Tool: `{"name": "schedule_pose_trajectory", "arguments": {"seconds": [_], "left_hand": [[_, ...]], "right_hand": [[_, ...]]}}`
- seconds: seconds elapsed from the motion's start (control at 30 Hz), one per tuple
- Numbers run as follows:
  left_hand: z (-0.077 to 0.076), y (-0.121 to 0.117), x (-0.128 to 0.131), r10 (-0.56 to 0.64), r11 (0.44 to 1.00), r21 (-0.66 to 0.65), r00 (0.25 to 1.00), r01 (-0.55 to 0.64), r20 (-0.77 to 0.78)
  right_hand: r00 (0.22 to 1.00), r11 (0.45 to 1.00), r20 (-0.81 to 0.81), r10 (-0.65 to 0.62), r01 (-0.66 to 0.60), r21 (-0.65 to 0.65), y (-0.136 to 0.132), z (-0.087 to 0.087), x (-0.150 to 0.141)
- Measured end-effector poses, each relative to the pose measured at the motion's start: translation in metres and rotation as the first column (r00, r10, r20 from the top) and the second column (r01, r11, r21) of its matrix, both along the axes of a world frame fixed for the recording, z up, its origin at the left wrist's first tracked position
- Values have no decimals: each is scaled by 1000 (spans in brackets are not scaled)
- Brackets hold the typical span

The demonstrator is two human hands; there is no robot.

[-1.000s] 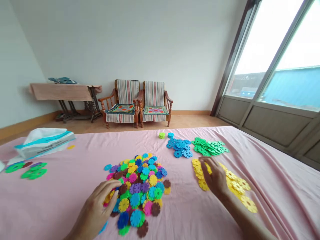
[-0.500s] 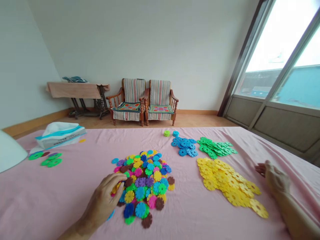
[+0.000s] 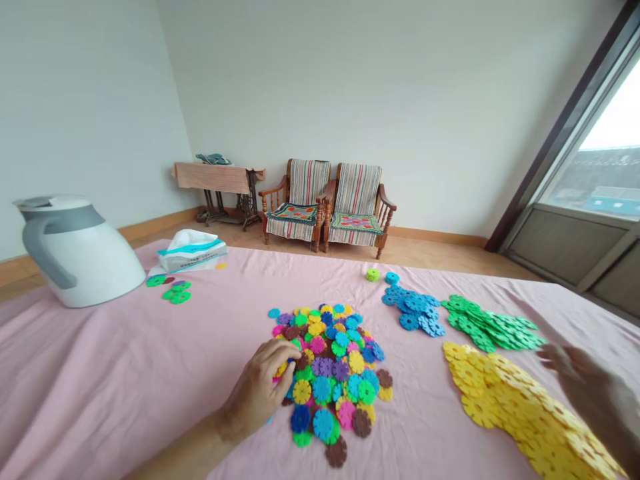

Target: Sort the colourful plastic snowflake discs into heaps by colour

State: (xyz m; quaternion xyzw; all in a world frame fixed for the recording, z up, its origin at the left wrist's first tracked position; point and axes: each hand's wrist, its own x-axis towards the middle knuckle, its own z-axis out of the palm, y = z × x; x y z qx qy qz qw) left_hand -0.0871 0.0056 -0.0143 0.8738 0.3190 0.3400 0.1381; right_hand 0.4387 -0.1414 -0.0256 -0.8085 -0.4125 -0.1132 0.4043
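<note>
Yellow plastic discs (image 3: 500, 400) just beside the open, blurred right hand (image 3: 583, 380). Mixed-colour disc pile (image 3: 333, 380) against the curled left hand (image 3: 257, 390), any grasp unclear.

The left hand (image 3: 257, 393) curls with fingers bent downward, while the blurred right hand (image 3: 580, 387) stands open.

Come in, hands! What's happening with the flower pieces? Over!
Left hand at edge of mixed plastic disc pile. Right hand open above yellow discs. White jug far left, away from hands.
</note>
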Motion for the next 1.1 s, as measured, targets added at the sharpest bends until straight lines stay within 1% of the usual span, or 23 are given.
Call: {"name": "schedule_pose_trajectory", "arguments": {"seconds": [0.03,0.07,0.1,0.13,0.17,0.2,0.27,0.3,0.37,0.43,0.5,0.6,0.7,0.73,0.77,0.83,0.87,0.9,0.93,1.03,1.1], "left_hand": [[0,0,0,-4,1000,-6,1000,4,3],[1,1,0,-8,1000,-10,1000,8,4],[1,1,0,-11,1000,-12,1000,11,6],[2,1,0,-14,1000,-12,1000,14,6],[2,1,0,-16,1000,-11,1000,16,6],[3,0,0,-18,1000,-9,1000,18,5],[3,0,-1,-20,1000,-8,1000,20,0],[3,-1,-1,-20,1000,-8,1000,20,-3],[4,-1,-2,-20,1000,-10,1000,20,-7],[4,-2,-1,-18,1000,-11,1000,18,-7],[5,-2,-1,-15,1000,-16,1000,15,-6],[7,-2,-1,-19,999,-34,1000,19,-8],[8,-1,-1,-19,998,-54,1000,19,-3],[8,-1,-1,-15,998,-60,1000,15,-2],[8,0,-1,-9,998,-67,1000,9,-1],[7,2,-1,1,997,-77,1000,-1,2],[6,3,-2,4,997,-80,1000,-3,5],[5,3,-2,6,997,-82,1000,-5,9],[4,4,-2,6,996,-85,1000,-6,10],[1,5,-4,7,996,-93,1000,-6,6],[-1,5,-5,5,995,-100,1000,-5,1]], "right_hand": [[998,997,-39,44,-47,-69,15,8,-29],[977,970,-69,202,-209,-126,30,15,-60],[938,926,-92,333,-344,-153,44,22,-92],[893,872,-111,436,-450,-194,56,27,-123],[852,822,-117,510,-522,-228,66,31,-154],[816,783,-106,569,-576,-233,74,34,-182],[715,689,-68,696,-691,-218,88,36,-228],[671,650,-47,740,-732,-205,93,35,-246],[609,602,19,793,-777,-182,103,33,-270],[589,589,62,805,-785,-192,112,28,-283],[585,587,74,808,-786,-197,119,24,-288],[573,572,48,818,-804,-159,122,20,-289],[560,556,-26,828,-827,-89,119,19,-287],[567,563,-68,821,-824,-62,118,18,-285],[582,583,-119,804,-812,-36,117,17,-284],[622,644,-249,742,-765,12,118,15,-281],[629,672,-321,708,-739,34,120,14,-280],[619,689,-393,680,-723,54,121,13,-278],[592,693,-460,662,-717,76,123,11,-277],[457,664,-605,653,-730,165,126,10,-276],[394,659,-661,639,-723,206,127,12,-276]]}}
